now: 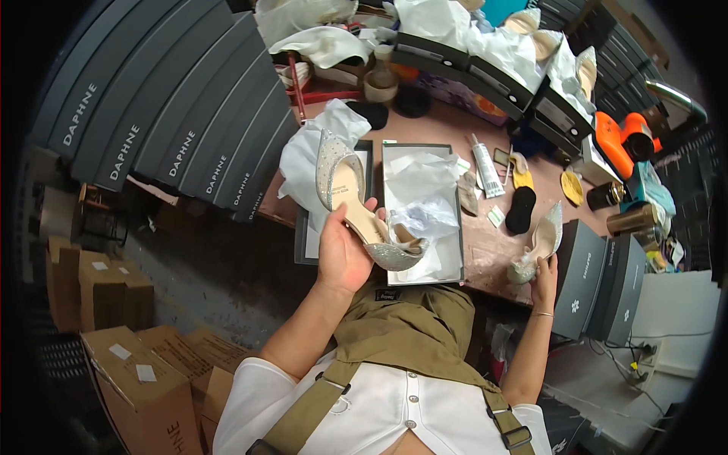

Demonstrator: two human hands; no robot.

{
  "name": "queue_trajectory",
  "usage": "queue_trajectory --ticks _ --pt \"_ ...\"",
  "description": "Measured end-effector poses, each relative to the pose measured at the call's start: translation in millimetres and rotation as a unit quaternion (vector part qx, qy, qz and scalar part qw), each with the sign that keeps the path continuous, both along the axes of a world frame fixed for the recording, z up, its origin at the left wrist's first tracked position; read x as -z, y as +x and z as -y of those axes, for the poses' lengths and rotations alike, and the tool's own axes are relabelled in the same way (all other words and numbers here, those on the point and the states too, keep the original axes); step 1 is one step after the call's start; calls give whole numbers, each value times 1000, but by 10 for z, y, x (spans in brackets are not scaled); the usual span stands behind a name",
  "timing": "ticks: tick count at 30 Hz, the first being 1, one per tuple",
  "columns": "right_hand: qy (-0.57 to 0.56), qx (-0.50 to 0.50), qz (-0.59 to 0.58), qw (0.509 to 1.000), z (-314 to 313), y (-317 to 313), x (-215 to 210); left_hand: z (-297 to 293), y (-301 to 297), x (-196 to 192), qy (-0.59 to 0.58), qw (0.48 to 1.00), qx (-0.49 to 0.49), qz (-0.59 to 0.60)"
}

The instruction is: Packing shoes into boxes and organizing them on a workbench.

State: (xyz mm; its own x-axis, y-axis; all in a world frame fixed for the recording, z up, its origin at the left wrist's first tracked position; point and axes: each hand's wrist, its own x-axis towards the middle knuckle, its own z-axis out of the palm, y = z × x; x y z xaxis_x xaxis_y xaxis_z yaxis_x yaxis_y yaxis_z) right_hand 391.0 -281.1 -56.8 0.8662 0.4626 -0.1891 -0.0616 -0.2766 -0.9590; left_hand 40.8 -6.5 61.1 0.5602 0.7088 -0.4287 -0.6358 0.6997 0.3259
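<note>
My left hand (345, 250) is closed around the middle of a glittery silver pointed shoe (339, 182), lifted over the table with its beige insole turned up toward me. Off to the right, my right hand (544, 279) grips a second glittery silver shoe (546, 235) low at the table's front edge. White tissue paper lines an open shoebox (460, 258) directly in front of me. The grey box lid (307, 246) lies left of it, partly hidden by my left hand and more crumpled tissue (307, 155).
Tall stacks of dark shoeboxes (163, 114) rise at left. Shoeboxes of tissue-wrapped shoes (485, 68) line the back. A white glue tube (487, 168), black pad (520, 211) and orange heat gun (616, 140) sit at right. Two grey boxes (588, 288) stand beside my right hand. Cartons (133, 364) fill the lower left.
</note>
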Motion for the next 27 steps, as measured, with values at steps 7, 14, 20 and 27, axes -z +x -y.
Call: queue_trajectory --ticks 7,14,20,27 --pt "115 -329 58 936 -1131 -1449 -955 -25 -63 77 83 984 -67 -140" --pt "134 -409 -171 887 -1706 -2090 -698 -18 -391 -276 74 996 46 -29" --pt "227 -352 -441 794 -1615 -2089 -652 -1 -654 -383 35 995 88 -31" --pt "170 -335 -382 844 -1573 -2247 -743 -49 -653 -261 50 992 103 -60"
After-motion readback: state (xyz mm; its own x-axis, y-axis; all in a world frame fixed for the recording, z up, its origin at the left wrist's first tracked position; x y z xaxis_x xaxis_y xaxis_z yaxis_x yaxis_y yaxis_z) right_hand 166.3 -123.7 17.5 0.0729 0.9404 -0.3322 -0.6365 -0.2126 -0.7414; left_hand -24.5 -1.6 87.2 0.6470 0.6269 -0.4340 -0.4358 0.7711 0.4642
